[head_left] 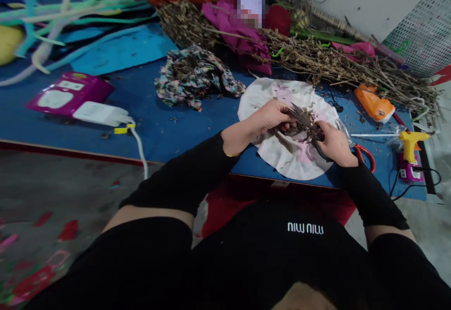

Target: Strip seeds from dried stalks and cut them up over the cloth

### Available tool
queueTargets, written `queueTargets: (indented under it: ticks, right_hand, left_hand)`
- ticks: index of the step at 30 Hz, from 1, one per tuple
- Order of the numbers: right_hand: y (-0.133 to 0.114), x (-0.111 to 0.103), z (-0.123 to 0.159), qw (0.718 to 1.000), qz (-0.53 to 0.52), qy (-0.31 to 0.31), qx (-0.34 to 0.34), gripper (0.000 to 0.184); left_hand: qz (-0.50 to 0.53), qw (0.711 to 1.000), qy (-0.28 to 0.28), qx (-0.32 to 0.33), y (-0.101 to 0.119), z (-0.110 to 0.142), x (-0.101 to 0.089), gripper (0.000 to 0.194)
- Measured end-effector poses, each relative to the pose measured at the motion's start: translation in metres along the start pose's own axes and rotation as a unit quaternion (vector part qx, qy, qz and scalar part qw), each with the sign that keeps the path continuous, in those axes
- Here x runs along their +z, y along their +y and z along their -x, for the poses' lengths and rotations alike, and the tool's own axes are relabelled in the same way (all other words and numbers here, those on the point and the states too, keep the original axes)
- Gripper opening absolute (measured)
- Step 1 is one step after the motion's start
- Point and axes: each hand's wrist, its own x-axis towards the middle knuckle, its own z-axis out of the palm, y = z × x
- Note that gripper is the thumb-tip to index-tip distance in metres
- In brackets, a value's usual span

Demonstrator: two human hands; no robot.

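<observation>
Right hand [334, 142] grips dark scissors [302, 116], left hand [273, 115] pinches dried sprigs [309, 112] over white cloth [254, 95] beneath both, some apparently snipped, while stems [317, 61] beyond the hands look uncut.

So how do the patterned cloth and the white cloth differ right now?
The patterned cloth is bunched up; the white cloth lies spread out. The patterned cloth carries a dark, multicoloured print; the white cloth is pale with pinkish patches. Both rest on the blue table and have dried plant bits on them.
</observation>
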Motion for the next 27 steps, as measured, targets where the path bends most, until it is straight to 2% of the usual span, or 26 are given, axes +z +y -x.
queueTargets:
  ticks: [10,13,16,19,22,27]
  right_hand:
    - [-0.002,0.002,-0.001,1.0,-0.016,0.021,0.007,0.048]
    - [-0.003,-0.001,-0.001,0.997,-0.035,0.063,0.022,0.051]
    - [-0.003,-0.006,-0.001,0.991,-0.056,0.115,0.042,0.052]
    - [-0.004,-0.009,-0.001,0.986,-0.066,0.141,0.056,0.053]
    - [-0.004,-0.007,-0.001,0.986,-0.067,0.141,0.06,0.053]
    - [-0.002,-0.003,-0.002,0.99,-0.04,0.123,0.046,0.055]
  left_hand:
    - [-0.005,1.0,0.001,-0.012,0.005,0.003,-0.001,0.008]
    - [-0.034,0.999,0.016,0.012,0.005,0.001,-0.001,0.004]
    - [-0.091,0.994,0.037,0.048,0.004,-0.001,-0.003,0.011]
    - [-0.146,0.983,0.06,0.095,0.005,-0.002,-0.007,0.009]
    - [-0.195,0.969,0.096,0.121,0.007,-0.003,-0.014,0.014]
    - [-0.312,0.922,0.191,0.128,0.009,-0.007,-0.029,0.02]
